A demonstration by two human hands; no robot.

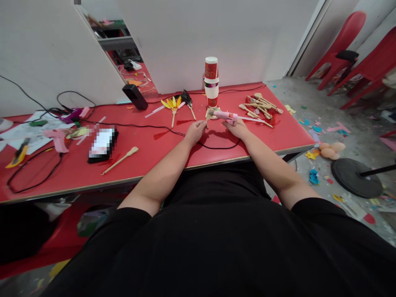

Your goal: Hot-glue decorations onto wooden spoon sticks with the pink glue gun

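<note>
My right hand [237,128] is closed round a pink glue gun [225,116], whose nozzle points left; a clear glue stick [247,119] sticks out of its back. Closed fingers of my left hand [196,131] pinch a small pale wooden piece [209,116] by the nozzle; its exact kind is hard to make out. Just behind the nozzle lies a small pale coaster-like item [214,111]. Beyond it rises a stack of red and white paper cups [211,74]. To the left lie a stick with yellow feathers [173,108] and one with black feathers [187,101].
A pile of wooden sticks with red tassels [261,106] lies at the right. Leftward are a single wooden stick [120,160], a phone [103,143], a second pink glue gun [58,139], a yellow cutter [19,153] and a black box [135,97]. A black cable [139,125] crosses the red table [154,152].
</note>
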